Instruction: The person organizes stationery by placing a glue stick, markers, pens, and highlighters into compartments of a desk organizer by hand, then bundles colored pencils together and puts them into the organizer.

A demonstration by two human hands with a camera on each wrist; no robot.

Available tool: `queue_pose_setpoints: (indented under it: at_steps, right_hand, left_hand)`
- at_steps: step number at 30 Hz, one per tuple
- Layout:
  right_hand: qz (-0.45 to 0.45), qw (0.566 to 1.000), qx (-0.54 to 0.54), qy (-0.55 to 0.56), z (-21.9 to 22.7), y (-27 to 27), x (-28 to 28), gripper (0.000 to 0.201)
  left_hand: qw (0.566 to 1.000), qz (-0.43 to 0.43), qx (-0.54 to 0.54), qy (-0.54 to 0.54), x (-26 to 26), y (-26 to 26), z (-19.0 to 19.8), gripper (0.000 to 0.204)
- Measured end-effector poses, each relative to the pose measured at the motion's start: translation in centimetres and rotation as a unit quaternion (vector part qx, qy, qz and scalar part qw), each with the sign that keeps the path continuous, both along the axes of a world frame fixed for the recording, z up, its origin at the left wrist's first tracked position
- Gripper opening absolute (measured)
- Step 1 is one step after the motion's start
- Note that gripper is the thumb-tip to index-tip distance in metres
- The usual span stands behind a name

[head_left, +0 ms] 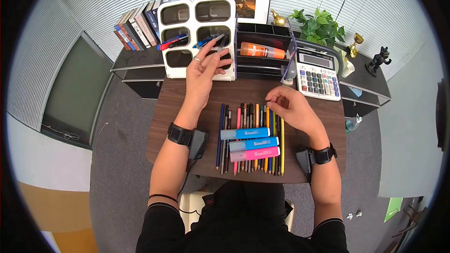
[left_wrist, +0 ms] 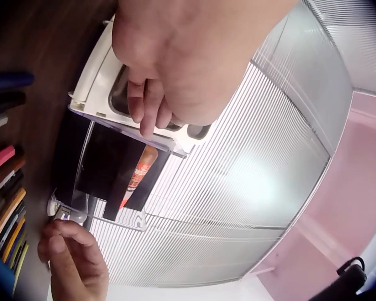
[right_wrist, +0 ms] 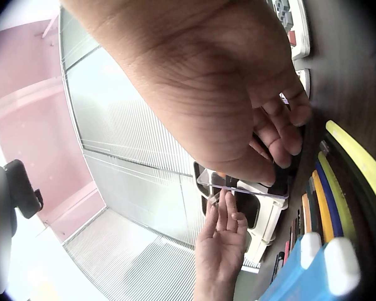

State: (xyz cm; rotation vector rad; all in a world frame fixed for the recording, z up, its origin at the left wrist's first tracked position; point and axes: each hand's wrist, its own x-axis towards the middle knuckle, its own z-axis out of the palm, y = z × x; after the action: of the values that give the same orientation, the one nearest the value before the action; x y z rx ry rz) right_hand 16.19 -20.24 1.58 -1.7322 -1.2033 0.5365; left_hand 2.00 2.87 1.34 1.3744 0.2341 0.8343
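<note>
My left hand (head_left: pixel 204 68) reaches to the white six-slot organizer (head_left: pixel 192 1), fingers spread before its middle right slot. Blue pens (head_left: pixel 202 43) and a grey-clear pen (head_left: pixel 219 37) lean in that slot, the latter's end close by the fingertips. No fingers curl round it. Red and blue pens (head_left: pixel 171 42) lie in the slot to the left. Over the top ends of a row of pencils (head_left: pixel 237 121), my right hand (head_left: pixel 293 107) hovers with loosely curled fingers and nothing in them. Two blue highlighters (head_left: pixel 255 144) and a pink highlighter (head_left: pixel 255 154) lie across the pencils.
Right of the organizer stands a black shelf rack (head_left: pixel 260 68) with an orange bottle (head_left: pixel 262 50). A calculator (head_left: pixel 319 77) leans at the table's back right, before a green plant (head_left: pixel 321 28). Books (head_left: pixel 140 26) stand at the back left.
</note>
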Motion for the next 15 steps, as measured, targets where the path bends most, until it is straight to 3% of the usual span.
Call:
queue_pose_setpoints:
  at_steps: [8,15]
  right_hand:
    - [0.004,1.000,-0.004,0.008,0.04,-0.03,0.11,0.012]
    - [0.006,1.000,0.002,0.015,0.06,-0.08,0.07,0.012]
  left_hand:
    - [0.998,0.005,0.062,-0.016,-0.76,0.49,-0.10,0.036]
    - [0.998,-0.047,0.041,-0.027,-0.96,0.39,-0.22,0.035]
